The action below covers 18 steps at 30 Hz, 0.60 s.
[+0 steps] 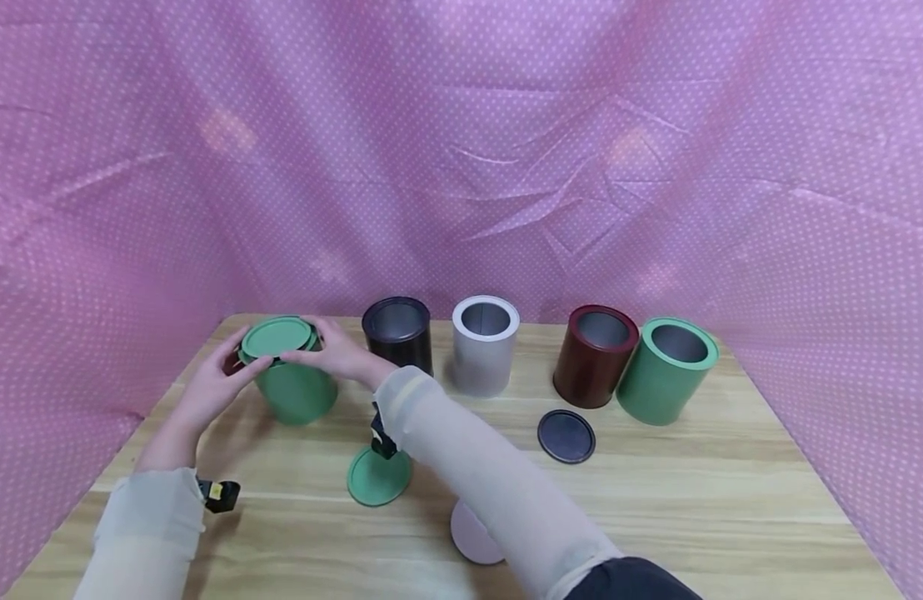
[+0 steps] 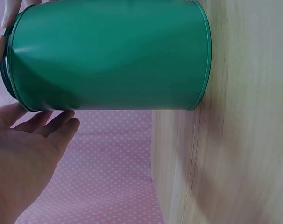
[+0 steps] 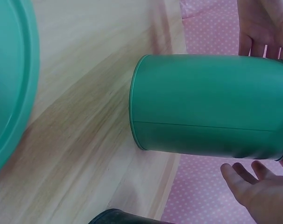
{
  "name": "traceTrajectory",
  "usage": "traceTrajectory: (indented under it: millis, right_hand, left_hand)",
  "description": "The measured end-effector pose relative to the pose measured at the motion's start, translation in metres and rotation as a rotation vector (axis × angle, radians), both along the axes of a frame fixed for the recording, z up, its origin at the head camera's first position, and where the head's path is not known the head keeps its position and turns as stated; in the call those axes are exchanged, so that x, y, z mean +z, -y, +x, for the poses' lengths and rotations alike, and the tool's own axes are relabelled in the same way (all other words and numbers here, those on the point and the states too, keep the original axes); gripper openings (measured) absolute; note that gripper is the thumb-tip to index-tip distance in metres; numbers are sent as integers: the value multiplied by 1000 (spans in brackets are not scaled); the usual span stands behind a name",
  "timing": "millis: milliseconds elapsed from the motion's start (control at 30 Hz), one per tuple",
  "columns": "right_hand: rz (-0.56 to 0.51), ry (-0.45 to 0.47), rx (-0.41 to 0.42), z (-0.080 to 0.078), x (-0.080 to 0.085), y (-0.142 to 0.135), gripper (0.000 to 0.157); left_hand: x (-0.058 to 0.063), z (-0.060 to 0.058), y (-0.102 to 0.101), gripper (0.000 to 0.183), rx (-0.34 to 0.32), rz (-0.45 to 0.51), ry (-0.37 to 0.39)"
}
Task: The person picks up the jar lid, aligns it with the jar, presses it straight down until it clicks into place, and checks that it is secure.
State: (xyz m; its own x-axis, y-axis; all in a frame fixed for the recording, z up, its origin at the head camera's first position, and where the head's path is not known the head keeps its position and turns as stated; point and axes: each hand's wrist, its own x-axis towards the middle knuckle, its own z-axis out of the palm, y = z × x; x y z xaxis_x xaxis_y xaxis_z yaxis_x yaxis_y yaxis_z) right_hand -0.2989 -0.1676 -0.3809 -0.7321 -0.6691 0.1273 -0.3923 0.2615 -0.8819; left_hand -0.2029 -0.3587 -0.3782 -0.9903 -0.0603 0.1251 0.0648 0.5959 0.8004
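Observation:
A green can (image 1: 296, 396) stands upright at the table's left, with a green lid (image 1: 276, 337) over its mouth. In the left wrist view the lid (image 2: 9, 70) sits a little askew, and a dark gap shows against the can's rim. My left hand (image 1: 212, 379) holds the lid's left edge, thumb at the front, fingers along the can's side. From the right, my right hand (image 1: 337, 354) grips the opposite edge, its thumb near the left one. Both hands flank the top of the can (image 3: 207, 105) in the right wrist view.
Open cans stand in a back row: black (image 1: 412, 350), white (image 1: 482, 367), dark red (image 1: 591, 371) and green (image 1: 656, 387), the last two close together. A green lid (image 1: 379, 477), a pale pink lid (image 1: 474, 536) partly under my right sleeve, and a dark lid (image 1: 566, 437) lie nearer.

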Motion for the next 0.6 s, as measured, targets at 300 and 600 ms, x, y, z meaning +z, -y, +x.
traceTrajectory:
  millis: [300,600]
  right_hand:
    - [66,11,-5,4,0,-3,74]
    - [92,80,1,2,2,-5,76]
  left_hand:
    - [-4,0,0,77,-22,-4,4]
    - [-6,-4,1,77,-11,5,22]
